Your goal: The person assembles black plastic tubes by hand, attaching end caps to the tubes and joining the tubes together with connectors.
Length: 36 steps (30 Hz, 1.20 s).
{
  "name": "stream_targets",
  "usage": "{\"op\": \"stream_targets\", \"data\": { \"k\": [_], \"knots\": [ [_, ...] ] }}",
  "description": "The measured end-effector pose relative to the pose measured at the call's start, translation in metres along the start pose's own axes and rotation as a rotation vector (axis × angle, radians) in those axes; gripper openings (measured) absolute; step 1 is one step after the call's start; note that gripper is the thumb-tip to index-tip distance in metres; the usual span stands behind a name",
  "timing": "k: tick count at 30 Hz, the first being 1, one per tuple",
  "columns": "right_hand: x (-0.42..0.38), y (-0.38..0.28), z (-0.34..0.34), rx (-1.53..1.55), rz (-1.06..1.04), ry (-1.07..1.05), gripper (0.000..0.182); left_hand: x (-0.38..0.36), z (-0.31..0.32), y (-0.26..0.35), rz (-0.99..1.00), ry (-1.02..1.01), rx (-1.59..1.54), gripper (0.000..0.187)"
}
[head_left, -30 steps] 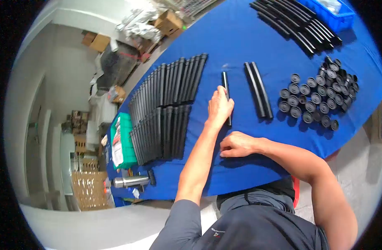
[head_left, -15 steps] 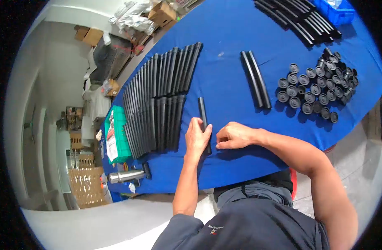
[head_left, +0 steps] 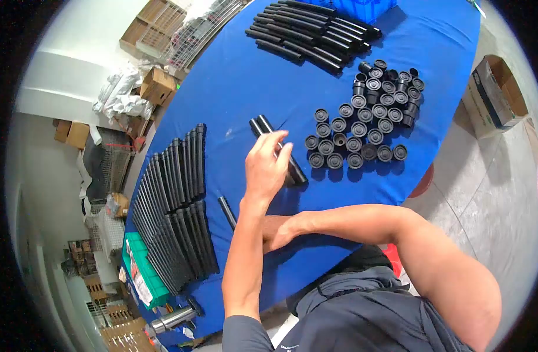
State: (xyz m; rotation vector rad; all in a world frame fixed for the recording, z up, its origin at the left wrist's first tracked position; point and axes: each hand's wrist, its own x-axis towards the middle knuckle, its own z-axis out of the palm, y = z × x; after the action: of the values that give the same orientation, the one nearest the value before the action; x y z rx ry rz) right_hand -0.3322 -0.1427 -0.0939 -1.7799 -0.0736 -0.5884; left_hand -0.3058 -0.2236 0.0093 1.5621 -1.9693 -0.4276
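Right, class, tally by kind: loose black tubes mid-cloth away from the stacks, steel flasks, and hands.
Loose black tubes: 3, two under the left hand, one by its forearm
Steel flasks: 1
Hands: 2, counting the right hand
Total: 6

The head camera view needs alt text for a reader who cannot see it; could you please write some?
Seen from above, a person's left hand reaches over a pair of black tubes on a blue-covered table, while the right hand rests by a single black tube. Rows of black tubes lie to the left, and a cluster of black caps to the right.
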Motion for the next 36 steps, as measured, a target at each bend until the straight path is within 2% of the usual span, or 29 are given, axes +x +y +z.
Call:
{"op": "stream_targets", "data": {
  "k": [1,2,5,6,10,12,18,21,23,25,28,30,31,33,36],
  "knots": [
    [-0.001,-0.014,-0.006,0.052,-0.054,0.04,0.033,0.015,0.008,0.007,-0.01,-0.036,-0.022,0.026],
    [-0.005,-0.028,-0.017,0.105,0.088,-0.06,0.034,0.029,0.018,0.006,0.02,-0.054,-0.034,0.028],
    [-0.006,-0.032,-0.017,0.004,0.157,-0.025,0.034,0.06,0.05,0.005,0.022,-0.106,-0.09,0.03],
    [-0.009,-0.026,-0.015,0.085,0.096,0.014,0.035,0.068,0.057,0.002,0.056,-0.141,-0.026,0.031],
    [-0.012,-0.014,-0.006,0.061,0.055,0.083,0.037,0.082,0.075,-0.004,0.097,-0.25,0.047,0.033],
    [-0.013,-0.014,-0.006,0.111,0.066,0.086,0.038,0.086,0.079,-0.001,0.057,-0.265,0.041,0.034],
    [0.004,0.05,0.031,0.162,-0.09,0.058,0.045,0.099,0.094,-0.006,0.029,-0.231,0.082,0.038],
    [-0.004,0.039,0.022,0.138,0.047,0.011,0.048,0.106,0.1,-0.008,-0.021,-0.183,0.069,0.042],
    [-0.017,-0.014,-0.006,0.218,0.142,0.017,0.045,0.103,0.09,-0.002,-0.063,-0.1,0.021,0.044],
    [-0.015,-0.028,-0.018,0.199,0.164,0.006,0.041,0.096,0.069,0.009,-0.09,0.025,-0.048,0.044],
    [-0.003,-0.013,-0.011,0.008,0.088,-0.022,0.036,0.066,0.023,0.013,-0.078,0.192,-0.046,0.038],
    [0.002,0.005,0.003,-0.123,0.022,-0.02,0.034,0.036,-0.009,-0.009,-0.054,0.31,-0.045,0.031],
    [0.0,0.0,-0.002,-0.085,0.023,-0.048,0.033,0.016,-0.024,-0.023,-0.087,0.332,-0.052,0.027],
    [0.001,-0.009,-0.011,-0.199,0.068,-0.138,0.033,-0.024,-0.053,-0.054,-0.167,0.422,-0.174,0.021],
    [0.001,-0.012,-0.013,-0.176,0.119,-0.133,0.032,-0.091,-0.091,-0.08,-0.422,0.431,-0.227,0.011]
  ]
}}
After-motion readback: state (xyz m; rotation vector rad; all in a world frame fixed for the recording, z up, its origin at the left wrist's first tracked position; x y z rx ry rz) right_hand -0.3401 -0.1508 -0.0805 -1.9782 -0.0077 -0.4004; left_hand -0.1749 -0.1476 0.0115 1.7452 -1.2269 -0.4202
